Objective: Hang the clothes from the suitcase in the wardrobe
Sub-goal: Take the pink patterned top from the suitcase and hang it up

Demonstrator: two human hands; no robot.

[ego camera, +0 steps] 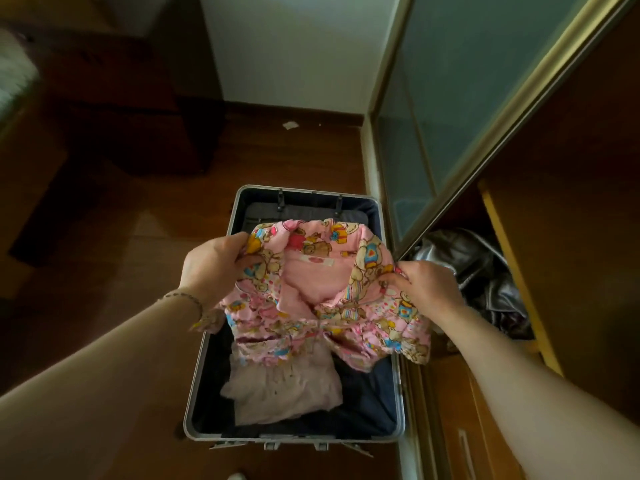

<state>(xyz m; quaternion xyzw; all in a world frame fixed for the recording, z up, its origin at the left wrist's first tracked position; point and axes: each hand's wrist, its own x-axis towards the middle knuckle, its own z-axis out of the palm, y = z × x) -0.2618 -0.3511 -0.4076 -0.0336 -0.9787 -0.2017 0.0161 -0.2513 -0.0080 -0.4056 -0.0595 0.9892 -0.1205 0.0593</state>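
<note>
Holding a pink printed garment up over the open suitcase, the person is gripping it at both sides of its collar. The left hand is pinching the collar's left edge, thumb on the near side of the cloth and fingers curled behind it; a thin bracelet is sitting on that wrist. The right hand is pinching the collar's right edge in the same way. The garment, patterned with cartoon bears, is hanging bunched below the hands, its lower folds drooping into the case.

The suitcase is lying flat on the wooden floor with its metal-framed shell facing up and a dark lining showing inside. A pale pink folded garment is resting in the near half of it, partly under the lifted one. A dark grey flat item is lying at the far end.

To the right, the wardrobe is standing with its glass sliding door pushed aside, and a heap of shiny grey fabric is lying in its lower compartment.
</note>
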